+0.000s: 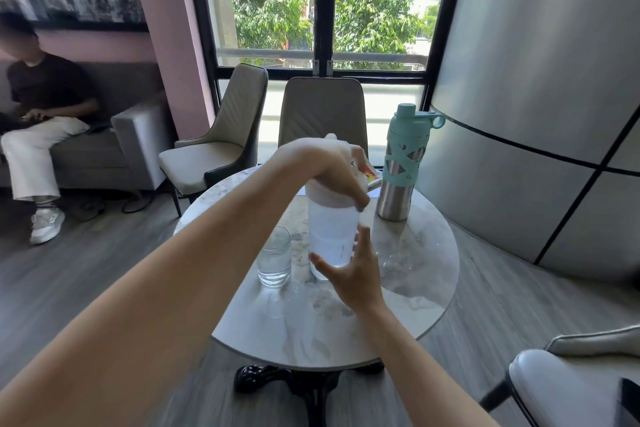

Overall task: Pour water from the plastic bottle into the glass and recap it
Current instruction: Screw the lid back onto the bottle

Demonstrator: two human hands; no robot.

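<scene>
A translucent plastic bottle (332,236) with a white lid (323,196) stands upright near the middle of the round marble table (408,302). My left hand (332,166) reaches from above, its fingers wrapped over the lid. My right hand (353,270) cups the lower part of the bottle from the near side, thumb on the left and fingers on the right. Just left of the bottle a clear glass (274,258) stands with water in its lower half. Water fills roughly the lower half of the bottle.
A steel bottle with a teal sleeve and cap (398,163) stands at the table's far right, a colourful packet (372,177) beside it. Two chairs (322,111) stand behind the table, another at the near right (568,381). A person (41,121) sits on a sofa at left.
</scene>
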